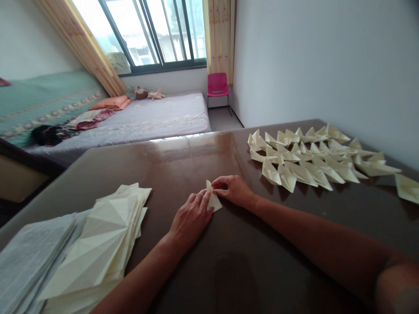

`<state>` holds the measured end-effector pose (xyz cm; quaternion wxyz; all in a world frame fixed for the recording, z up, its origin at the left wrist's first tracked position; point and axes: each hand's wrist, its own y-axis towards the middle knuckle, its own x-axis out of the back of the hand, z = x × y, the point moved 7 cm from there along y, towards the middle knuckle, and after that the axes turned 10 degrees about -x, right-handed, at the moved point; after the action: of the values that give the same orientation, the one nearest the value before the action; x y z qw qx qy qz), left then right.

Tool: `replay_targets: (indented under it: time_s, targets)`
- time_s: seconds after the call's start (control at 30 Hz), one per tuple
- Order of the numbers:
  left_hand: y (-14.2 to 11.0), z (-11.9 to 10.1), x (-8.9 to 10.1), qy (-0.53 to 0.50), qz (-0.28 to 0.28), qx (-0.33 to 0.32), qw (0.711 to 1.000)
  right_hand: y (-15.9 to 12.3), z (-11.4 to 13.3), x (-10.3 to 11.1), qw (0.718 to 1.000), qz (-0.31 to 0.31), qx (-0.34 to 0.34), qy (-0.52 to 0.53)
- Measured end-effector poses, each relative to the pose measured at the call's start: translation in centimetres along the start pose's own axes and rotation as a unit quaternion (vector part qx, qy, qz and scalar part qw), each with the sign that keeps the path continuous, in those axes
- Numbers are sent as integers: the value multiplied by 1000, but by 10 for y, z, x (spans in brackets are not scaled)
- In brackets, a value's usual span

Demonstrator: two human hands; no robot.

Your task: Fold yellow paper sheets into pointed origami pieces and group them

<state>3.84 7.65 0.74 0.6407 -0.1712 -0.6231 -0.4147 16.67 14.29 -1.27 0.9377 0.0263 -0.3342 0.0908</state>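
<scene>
A small cream folded paper piece [214, 198] lies on the dark brown table [229, 261] in front of me. My left hand [191, 216] presses down on its near side with the fingers together. My right hand [233, 190] pinches its upper corner between thumb and fingertips. Both hands touch the same piece of paper.
A stack of creased cream paper sheets [98, 244] lies at the near left, on a grey cloth [29, 257]. Several finished folded paper boats [310, 159] cover the table's far right. Beyond the table are a bed [147, 117], a red chair [218, 85] and a window.
</scene>
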Motion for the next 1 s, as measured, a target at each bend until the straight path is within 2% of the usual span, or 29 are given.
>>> replay_targets:
  time_s: [0.13,0.3,0.37,0.47,0.57,0.63,0.7,0.77,0.87,1.0]
  targets:
    - [0,1,1,-19,-1,3,1000,-5,10,-2,995,-8,46,-89]
    - [0,2,1,-43,-1,12,999,-20,29,-6,967,10,119,-223]
    - [-1,3,0,-49,-2,17,999,-23,31,-6,961,22,136,-242]
    - [-1,3,-1,-50,3,7,999,-19,28,-3,963,48,153,-217]
    - [1,1,-1,-48,13,-8,999,-6,18,1,977,73,140,-145]
    - [2,1,-1,-48,19,-10,999,2,13,8,988,41,112,-100]
    - [2,0,-1,-51,24,-10,998,2,13,15,991,-17,103,-87]
    - [2,0,-1,-58,25,-8,998,-5,21,15,984,-48,123,-116]
    - [2,1,-1,-67,19,-6,998,-17,31,4,967,-21,139,-212]
    - [1,4,-1,-88,1,10,996,-23,32,-5,942,12,108,-318]
